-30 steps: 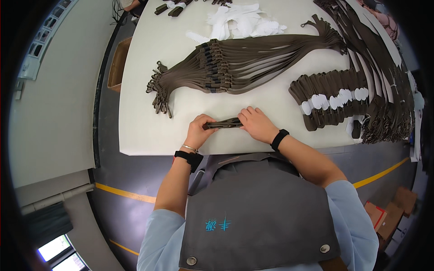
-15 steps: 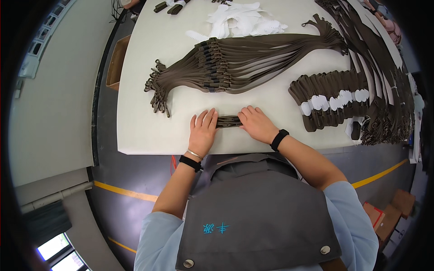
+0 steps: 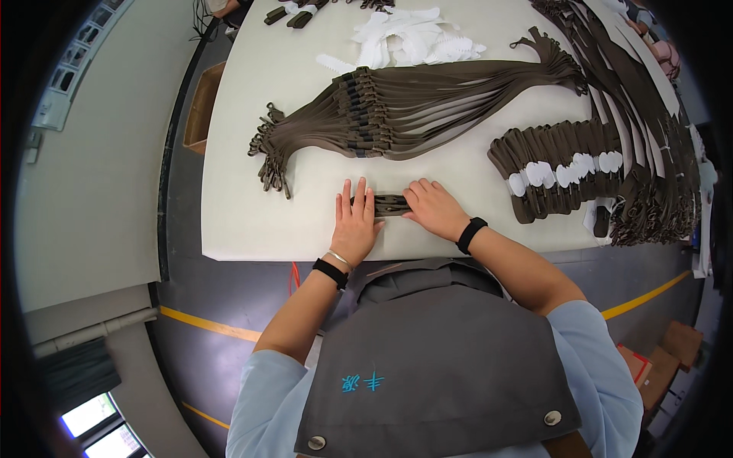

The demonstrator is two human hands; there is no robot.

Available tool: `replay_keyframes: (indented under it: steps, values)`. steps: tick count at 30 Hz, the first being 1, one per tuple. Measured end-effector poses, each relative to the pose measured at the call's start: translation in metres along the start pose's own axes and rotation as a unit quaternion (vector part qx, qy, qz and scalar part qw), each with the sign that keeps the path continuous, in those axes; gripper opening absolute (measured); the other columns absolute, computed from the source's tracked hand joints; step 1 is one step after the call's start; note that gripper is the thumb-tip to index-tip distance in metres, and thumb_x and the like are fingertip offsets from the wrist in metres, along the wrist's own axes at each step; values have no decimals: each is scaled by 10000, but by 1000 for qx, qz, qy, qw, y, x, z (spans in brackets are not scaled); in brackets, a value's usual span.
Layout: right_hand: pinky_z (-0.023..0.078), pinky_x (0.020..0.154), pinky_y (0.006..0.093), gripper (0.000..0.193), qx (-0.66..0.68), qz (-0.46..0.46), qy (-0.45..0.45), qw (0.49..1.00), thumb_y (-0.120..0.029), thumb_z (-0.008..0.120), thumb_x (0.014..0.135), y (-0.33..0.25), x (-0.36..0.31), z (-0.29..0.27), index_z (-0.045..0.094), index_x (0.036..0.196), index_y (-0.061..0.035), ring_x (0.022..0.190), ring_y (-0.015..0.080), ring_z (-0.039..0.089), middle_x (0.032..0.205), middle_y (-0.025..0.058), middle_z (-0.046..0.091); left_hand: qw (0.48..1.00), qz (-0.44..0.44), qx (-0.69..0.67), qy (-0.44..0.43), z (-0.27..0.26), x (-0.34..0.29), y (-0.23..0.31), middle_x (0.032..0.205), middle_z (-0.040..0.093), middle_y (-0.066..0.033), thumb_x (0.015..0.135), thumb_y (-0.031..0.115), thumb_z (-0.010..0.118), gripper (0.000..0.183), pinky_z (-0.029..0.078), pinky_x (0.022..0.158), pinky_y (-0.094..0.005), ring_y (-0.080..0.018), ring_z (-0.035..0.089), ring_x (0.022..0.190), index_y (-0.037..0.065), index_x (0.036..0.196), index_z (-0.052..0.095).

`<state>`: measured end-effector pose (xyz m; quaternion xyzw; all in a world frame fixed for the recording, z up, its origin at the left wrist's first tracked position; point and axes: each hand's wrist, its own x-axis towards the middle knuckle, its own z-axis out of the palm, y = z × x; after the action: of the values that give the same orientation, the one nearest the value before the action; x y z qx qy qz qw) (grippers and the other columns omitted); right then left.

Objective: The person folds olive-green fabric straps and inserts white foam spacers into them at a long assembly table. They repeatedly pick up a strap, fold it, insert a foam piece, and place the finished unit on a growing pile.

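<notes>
A folded dark brown webbing strap (image 3: 391, 204) lies flat on the pale table, near its front edge. My left hand (image 3: 355, 227) rests over the strap's left end, its fingers straight and slightly spread. On the other end, my right hand (image 3: 437, 214) grips the strap between thumb and fingers. Only the strap's middle shows clearly, since both hands cover its ends. Beyond them stretches a long bundle of similar straps (image 3: 450, 103), with metal hooks (image 3: 273, 175) at its left end and dark bands partway along.
Folded straps with white paper bands (image 3: 561, 172) lie in a row at the right. More loose straps (image 3: 649, 153) hang over the table's right edge. White paper strips (image 3: 412, 38) are heaped at the back. A cardboard box (image 3: 204, 107) stands left of the table (image 3: 252, 229).
My left hand has shifted slightly right along the folded strap, and its fingers have straightened and spread. The right hand stays in nearly the same place, still holding the strap's right end.
</notes>
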<state>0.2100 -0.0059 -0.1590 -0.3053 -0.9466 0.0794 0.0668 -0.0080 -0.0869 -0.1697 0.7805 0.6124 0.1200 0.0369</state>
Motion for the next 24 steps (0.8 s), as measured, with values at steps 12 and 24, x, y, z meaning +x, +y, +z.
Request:
replay_keyframes:
  steps: [12,24]
  values:
    - [445,823,341,424,-18,-23,37,999,-354,690,847,4,0,3,567,1086,-27,978,234,516,1019,76,534,981,125,-79,125,-22,20,-5,884,606,-12,759,102,690,96,444,749,-351,-212,557,854,94,852,665]
    - [441,821,345,414,-18,-19,38,999,-364,687,851,2,-1,4,565,1069,-33,980,234,514,1022,75,535,972,171,-112,118,-12,32,-1,804,609,-12,738,105,699,49,481,729,-342,-204,583,796,91,771,665]
